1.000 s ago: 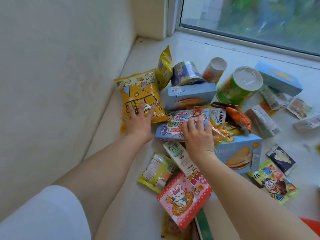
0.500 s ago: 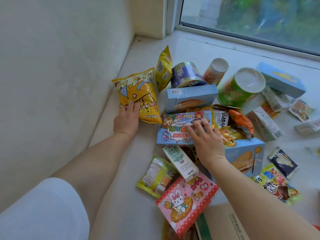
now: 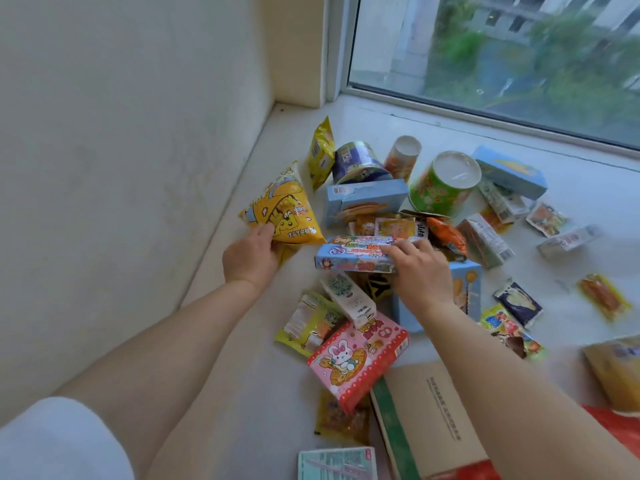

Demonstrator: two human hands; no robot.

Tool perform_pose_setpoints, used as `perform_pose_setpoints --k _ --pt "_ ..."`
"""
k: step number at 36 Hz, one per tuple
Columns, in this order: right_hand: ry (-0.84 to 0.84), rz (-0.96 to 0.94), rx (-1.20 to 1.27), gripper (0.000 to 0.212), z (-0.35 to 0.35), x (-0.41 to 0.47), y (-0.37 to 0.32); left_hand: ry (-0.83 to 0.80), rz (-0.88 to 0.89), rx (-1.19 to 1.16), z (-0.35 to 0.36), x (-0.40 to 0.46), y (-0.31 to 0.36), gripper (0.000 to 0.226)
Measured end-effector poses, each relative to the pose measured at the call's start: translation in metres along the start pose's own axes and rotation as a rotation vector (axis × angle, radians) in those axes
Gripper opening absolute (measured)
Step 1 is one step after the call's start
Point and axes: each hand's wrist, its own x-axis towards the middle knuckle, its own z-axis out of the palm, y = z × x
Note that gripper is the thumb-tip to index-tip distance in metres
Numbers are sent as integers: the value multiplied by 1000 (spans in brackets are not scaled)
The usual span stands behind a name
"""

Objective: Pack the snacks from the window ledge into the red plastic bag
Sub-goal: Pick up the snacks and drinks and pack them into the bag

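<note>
Many snack packs lie scattered on the white window ledge (image 3: 398, 119). My left hand (image 3: 251, 259) grips the lower edge of a yellow chip bag (image 3: 282, 209) and holds it tilted off the ledge near the left wall. My right hand (image 3: 419, 268) grips a long light-blue cartoon box (image 3: 349, 256) in the middle of the pile, tipped up on its edge. A bit of the red plastic bag (image 3: 616, 427) shows at the lower right, partly behind my right forearm.
Around the hands lie a pink bunny pack (image 3: 356, 358), a green cup (image 3: 443, 183), a blue tub (image 3: 358, 162), blue biscuit boxes (image 3: 363, 199) and small sachets. A brown cardboard box (image 3: 426, 420) lies at the bottom. The wall stands close on the left.
My left hand closed on the yellow chip bag and lifted it upright. My right hand curled over the light-blue cartoon box and tipped it onto its edge.
</note>
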Motion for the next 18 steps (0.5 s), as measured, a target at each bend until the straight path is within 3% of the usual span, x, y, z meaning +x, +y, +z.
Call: perform_pose_setpoints --k 6,9,18 --pt "115 137 127 43 -29 -53 8 109 165 -28 -33 -40 24 30" --pt "103 217 164 43 -41 -84 20 166 270 -59 -46 -59 41 28" --pt "312 414 236 48 -66 -197 61 227 427 -211 -47 -135 123 20"
